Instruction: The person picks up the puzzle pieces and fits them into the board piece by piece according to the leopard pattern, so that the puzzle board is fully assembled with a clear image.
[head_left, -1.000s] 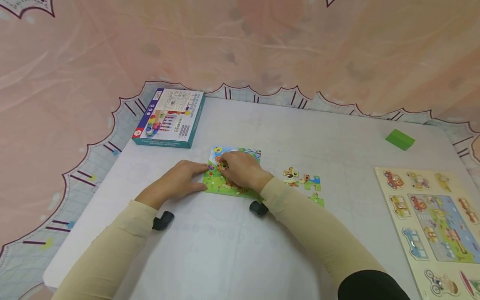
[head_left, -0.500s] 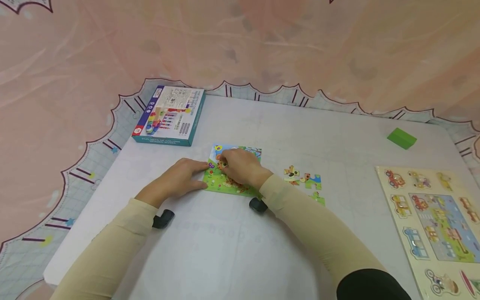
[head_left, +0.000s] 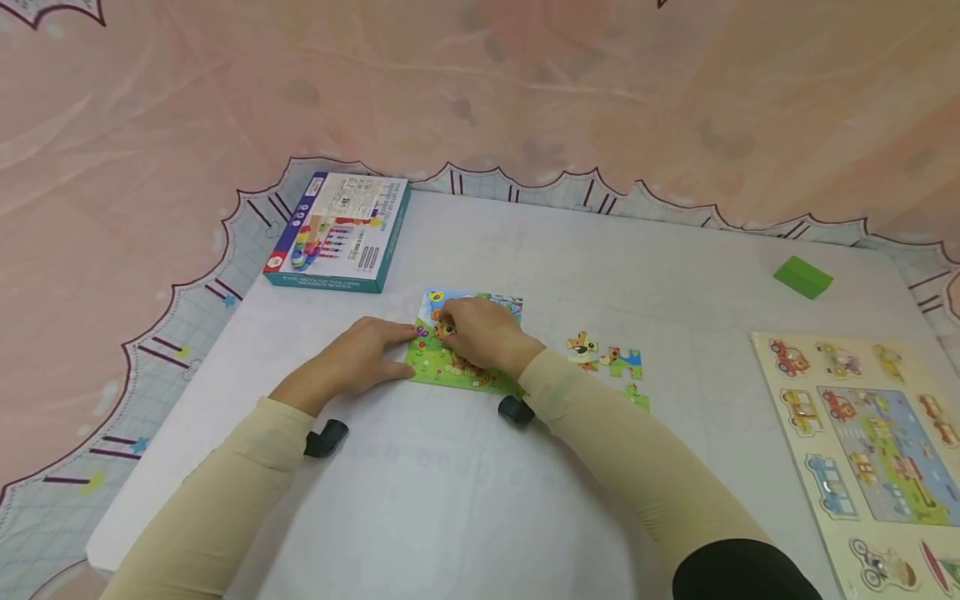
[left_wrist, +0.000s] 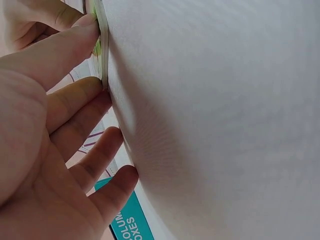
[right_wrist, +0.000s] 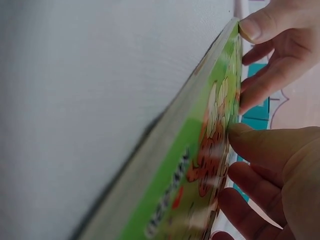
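Note:
A colourful jigsaw puzzle board [head_left: 431, 371], green at its near side with an animal picture, lies mid-table. At its left edge my left hand [head_left: 360, 358] steadies it; in the left wrist view the thumb [left_wrist: 85, 31] touches the board's edge and the other fingers extend beside it. My right hand [head_left: 483, 333] covers the board's upper middle, fingers bent. Seen from the right wrist, its thumb [right_wrist: 245, 135] and fingertips touch the picture; I cannot tell whether they pinch a piece. Loose puzzle pieces [head_left: 582, 350] lie right of the board, partly behind the right sleeve.
A flat box with teal sides [head_left: 337, 233] lies at the back left. Toward the back right is a green block [head_left: 803, 277]. A wooden peg puzzle with vehicles [head_left: 780, 417] occupies the right side. Patterned cloth [head_left: 480, 100] hangs behind the white table [head_left: 420, 517].
The head view has tilted very slightly. Both hands hold nearly the same places on the puzzle board, and the loose pieces have not moved.

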